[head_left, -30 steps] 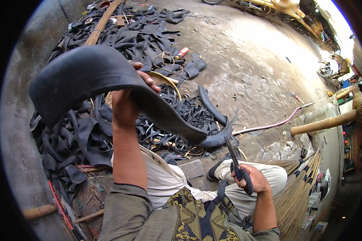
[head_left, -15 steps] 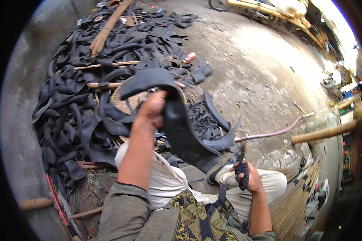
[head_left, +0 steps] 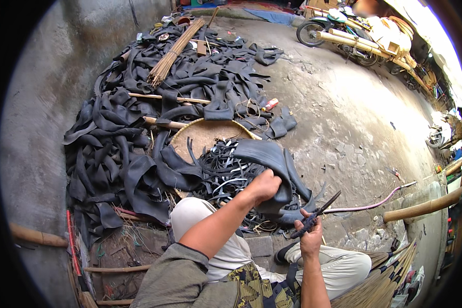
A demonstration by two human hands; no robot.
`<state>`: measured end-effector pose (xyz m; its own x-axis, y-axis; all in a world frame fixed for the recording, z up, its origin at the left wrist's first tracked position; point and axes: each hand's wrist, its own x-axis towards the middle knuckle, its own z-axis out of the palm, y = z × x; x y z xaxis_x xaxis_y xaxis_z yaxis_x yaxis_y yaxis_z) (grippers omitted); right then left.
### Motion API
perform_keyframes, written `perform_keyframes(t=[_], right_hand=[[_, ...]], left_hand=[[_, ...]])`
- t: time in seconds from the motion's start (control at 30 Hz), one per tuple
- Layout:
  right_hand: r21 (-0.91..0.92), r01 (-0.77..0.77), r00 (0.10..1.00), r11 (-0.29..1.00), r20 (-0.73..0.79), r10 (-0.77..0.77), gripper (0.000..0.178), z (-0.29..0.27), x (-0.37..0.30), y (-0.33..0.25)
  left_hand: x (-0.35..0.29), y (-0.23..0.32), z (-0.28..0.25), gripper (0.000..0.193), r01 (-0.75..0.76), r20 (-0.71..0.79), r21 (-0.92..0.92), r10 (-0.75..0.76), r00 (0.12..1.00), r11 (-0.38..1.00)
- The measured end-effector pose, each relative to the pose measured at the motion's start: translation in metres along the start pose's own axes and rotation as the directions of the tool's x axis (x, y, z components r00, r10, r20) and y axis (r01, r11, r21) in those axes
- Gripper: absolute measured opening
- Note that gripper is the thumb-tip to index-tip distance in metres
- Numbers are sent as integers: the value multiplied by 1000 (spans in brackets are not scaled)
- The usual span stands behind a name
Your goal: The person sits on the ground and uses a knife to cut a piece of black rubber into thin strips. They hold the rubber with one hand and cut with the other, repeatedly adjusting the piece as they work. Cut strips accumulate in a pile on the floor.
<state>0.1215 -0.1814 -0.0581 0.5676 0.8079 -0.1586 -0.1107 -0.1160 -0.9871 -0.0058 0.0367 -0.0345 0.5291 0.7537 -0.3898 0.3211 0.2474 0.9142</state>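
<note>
My left hand (head_left: 264,187) is closed on a broad, curved piece of black rubber tube (head_left: 261,153), held above a heap of thin cut rubber strips (head_left: 221,167). The piece arches over my fist and hangs down on its right side. In my right hand (head_left: 311,237) is a pair of scissors (head_left: 328,203) with dark wrapped handles, blades pointing up and to the right. The blades look nearly together and are apart from the rubber. Just beyond the strips lies a round woven tray (head_left: 205,134), partly covered by them.
A large pile of black rubber pieces (head_left: 113,138) fills the left side along a grey wall (head_left: 41,128). On it lies a bundle of thin sticks (head_left: 174,54). Stick brooms (head_left: 379,280) rest at my right, near a bamboo pole (head_left: 426,204). A loaded motorcycle (head_left: 343,38) stands far right.
My left hand has lowered the rubber piece and brought it right, over the strips. My right hand has risen slightly, with the scissors now tilted to the right. The view has shifted.
</note>
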Motion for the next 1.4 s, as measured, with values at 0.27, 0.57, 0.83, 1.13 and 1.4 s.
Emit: perform_keyframes(t=[0.27,0.57,0.83,1.13,1.4], right_hand=[[75,-369,922,926,151,355,37,30,-1,21],[177,-253,964,951,126,233,31,37,-6,-4],[33,-101,992,994,73,98,32,25,17,-68],[70,-153,980,986,140,142,39,20,11,-89],[119,-414,803,903,516,300,35,-30,-31,-64]], left_hand=[[-14,10,6,36,56,173,29,-60,983,998],[6,1,11,39,213,218,-381,-136,966,900],[-10,9,12,52,213,424,-497,21,905,841],[-19,36,-3,30,56,249,-706,173,953,706],[-28,57,-63,28,-279,-143,-734,261,955,619]])
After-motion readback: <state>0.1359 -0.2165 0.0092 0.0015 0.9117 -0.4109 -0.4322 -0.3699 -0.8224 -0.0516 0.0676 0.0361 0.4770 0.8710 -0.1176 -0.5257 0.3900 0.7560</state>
